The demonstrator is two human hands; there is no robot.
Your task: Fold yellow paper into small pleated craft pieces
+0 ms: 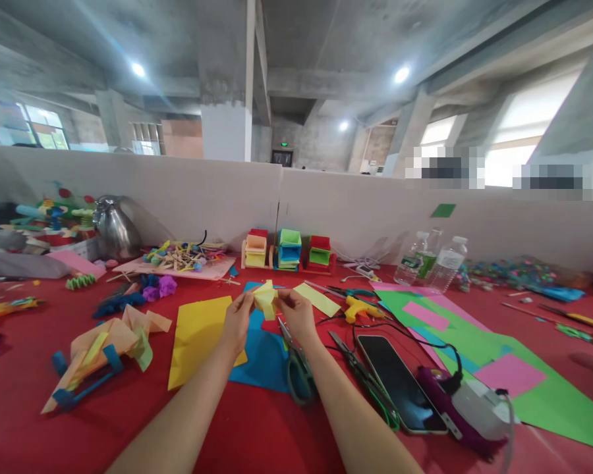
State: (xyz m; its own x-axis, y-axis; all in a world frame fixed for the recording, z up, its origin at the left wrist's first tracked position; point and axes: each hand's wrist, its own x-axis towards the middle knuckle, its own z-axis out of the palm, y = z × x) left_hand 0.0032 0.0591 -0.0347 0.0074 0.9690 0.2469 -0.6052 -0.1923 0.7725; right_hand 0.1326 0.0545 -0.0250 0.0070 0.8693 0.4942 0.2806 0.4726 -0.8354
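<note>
Left hand (238, 321) and right hand (299, 315) pinch opposite sides of the yellow paper (265, 301), held above the blue sheet (259, 365). Likely very light, stiffer at folds, easily creased or torn, hardly slippery. Best gripped by fingertips at edges; avoid squeezing the middle.

Red tablecloth (257, 428) between the forearms (195, 401) is open — rightward of the hands (298, 315), phone (400, 382) obstructs.
</note>
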